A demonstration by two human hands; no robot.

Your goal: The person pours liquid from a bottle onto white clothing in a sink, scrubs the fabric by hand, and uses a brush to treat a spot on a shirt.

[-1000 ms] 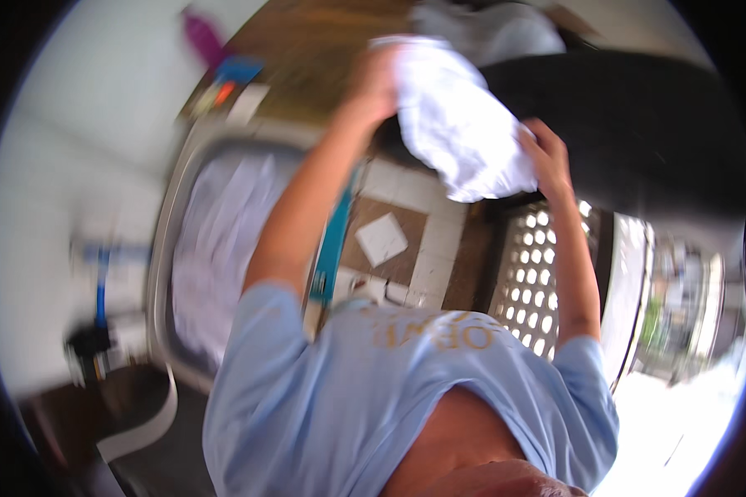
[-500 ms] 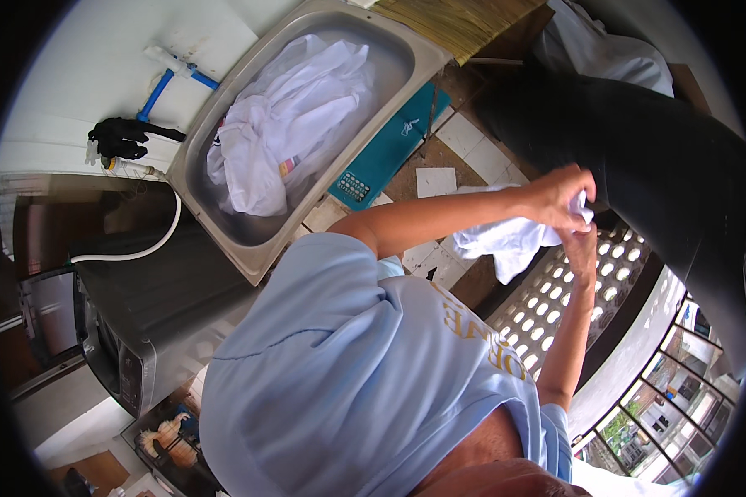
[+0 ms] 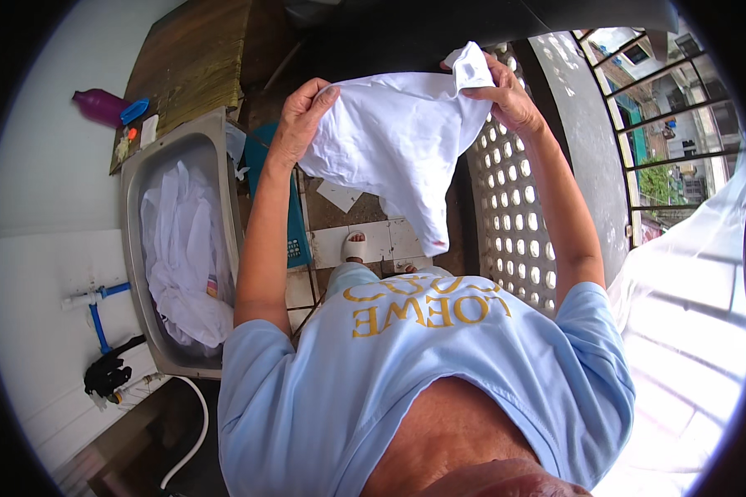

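Observation:
Stretched out in front of me is a white cloth (image 3: 394, 124), perhaps a garment, gripped at both ends. Its far edge runs between my hands, and its lower part hangs to a point bearing a small reddish mark. My left hand (image 3: 302, 123) pinches one upper corner between thumb and fingers. At the other corner my right hand (image 3: 510, 95) is closed on a bunched fold that sticks up above the fingers. To the left, a metal sink (image 3: 130, 224) contains a heap of white laundry (image 3: 178, 248).
Left of the sink are blue-and-white pipes (image 3: 98, 311), a black cloth (image 3: 108, 373) and a white hose (image 3: 203, 414). A purple bottle (image 3: 99, 106) lies beyond it. A teal plastic panel (image 3: 298, 224) stands by the sink. A perforated wall (image 3: 510, 207) and barred window (image 3: 663, 153) are at right.
My hands have moved apart, spreading the white cloth that was bunched between them. My view has turned, so the sink now appears further left and the window higher.

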